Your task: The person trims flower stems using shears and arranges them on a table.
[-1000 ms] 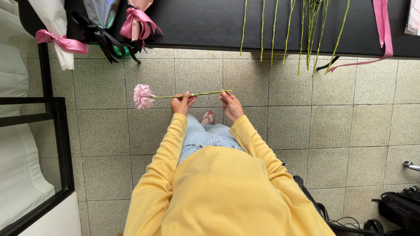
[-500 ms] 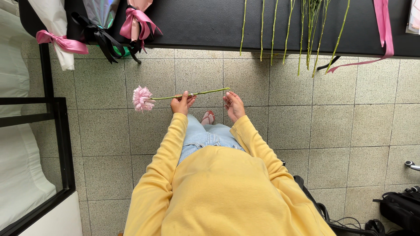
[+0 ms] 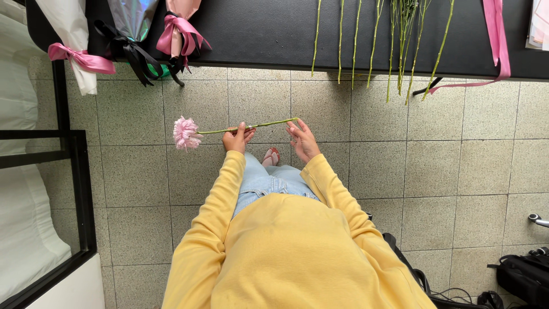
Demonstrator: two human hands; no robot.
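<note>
One pink flower (image 3: 185, 133), frilled and round-headed, on a thin straight green stem, held level at mid-frame above the speckled stone floor tiles (image 3: 457, 166). Left hand (image 3: 237, 139) clenched around the stem near its middle, bloom pointing toward the left of the frame. Right hand (image 3: 303, 140) loosely open, fingertips just at the cut end of the stem; hard to tell whether touching or only beside it. Soft yellow sweatshirt sleeves below, pale denim and one pink sandal between the arms. Along the top edge, a smooth black table (image 3: 269, 34) with several bare green stems (image 3: 400, 40) hanging over its rim, their upper ends cut off. Upper left: wrapped bouquets (image 3: 137, 23) tied with glossy pink and black ribbon, mostly cropped. Upper right: a pink satin ribbon (image 3: 496, 40) draped down. Lower right: a black bag (image 3: 523, 277), partly out of frame.
</note>
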